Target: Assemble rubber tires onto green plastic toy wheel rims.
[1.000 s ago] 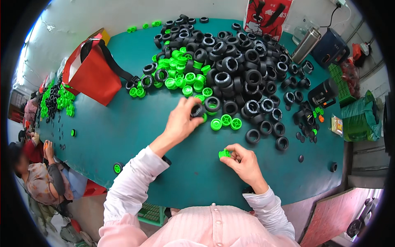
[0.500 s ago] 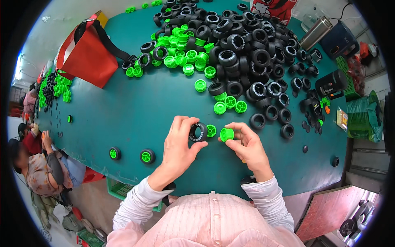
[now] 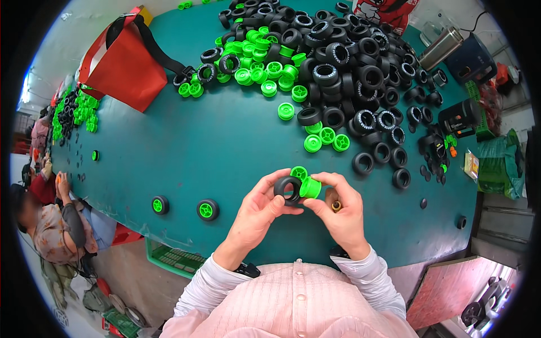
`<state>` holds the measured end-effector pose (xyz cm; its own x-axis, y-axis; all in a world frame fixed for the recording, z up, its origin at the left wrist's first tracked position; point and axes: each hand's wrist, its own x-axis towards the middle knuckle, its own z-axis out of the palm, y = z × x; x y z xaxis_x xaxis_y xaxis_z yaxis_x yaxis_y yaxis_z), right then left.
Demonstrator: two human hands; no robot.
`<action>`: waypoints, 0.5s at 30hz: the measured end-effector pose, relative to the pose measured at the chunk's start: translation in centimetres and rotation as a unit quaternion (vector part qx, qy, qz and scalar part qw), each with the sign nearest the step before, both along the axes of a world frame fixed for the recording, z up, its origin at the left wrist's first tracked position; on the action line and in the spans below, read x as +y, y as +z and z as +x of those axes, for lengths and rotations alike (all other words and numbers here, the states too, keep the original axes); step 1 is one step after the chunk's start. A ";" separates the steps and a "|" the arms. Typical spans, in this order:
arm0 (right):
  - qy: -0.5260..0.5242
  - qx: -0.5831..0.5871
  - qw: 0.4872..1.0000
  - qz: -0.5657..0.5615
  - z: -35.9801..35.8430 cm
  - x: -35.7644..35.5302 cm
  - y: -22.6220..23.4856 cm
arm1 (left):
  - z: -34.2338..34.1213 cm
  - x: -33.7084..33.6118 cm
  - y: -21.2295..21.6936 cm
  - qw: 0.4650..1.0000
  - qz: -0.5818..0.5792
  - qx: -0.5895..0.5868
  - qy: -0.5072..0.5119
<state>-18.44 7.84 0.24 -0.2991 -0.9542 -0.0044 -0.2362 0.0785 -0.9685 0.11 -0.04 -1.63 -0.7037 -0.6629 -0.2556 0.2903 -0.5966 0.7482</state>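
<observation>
Left hand: the left hand pinches a black tyre between thumb and fingers, the tyre's open side turned toward the other hand.
Right hand: the right hand grips a green hub with thumb and fingertips, pressed against the tyre's opening.
Hands together: both meet over the near edge of the table, tyre and hub touching between them.
Just past the hands: a single green hub lies on the table, right behind the tyre.
Left of the hands: two finished wheels, black with green centres, lie side by side near the table edge.
Beyond the hands: three green hubs sit together, then a big heap of black tyres and a heap of green hubs.
Far left: a red bag lies on the table; another person sits lower left, off the table.
</observation>
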 end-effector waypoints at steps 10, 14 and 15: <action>-0.006 0.216 0.965 -0.146 1.6 -0.3 -0.8 | -0.7 1.2 0.3 0.996 -0.067 -0.055 0.015; 0.012 0.190 0.973 -0.130 2.0 -0.4 -1.0 | -0.8 1.0 0.2 0.998 -0.021 -0.055 0.012; 0.020 0.181 0.975 -0.129 2.3 -0.4 -1.1 | -0.6 0.9 0.3 0.998 -0.005 -0.062 0.015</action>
<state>-16.18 7.47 -0.91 -0.1981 -0.9207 0.3362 -0.5644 -0.1733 -0.8071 -0.50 0.86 -1.31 -0.6472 -0.6861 -0.3323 0.2134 -0.5816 0.7850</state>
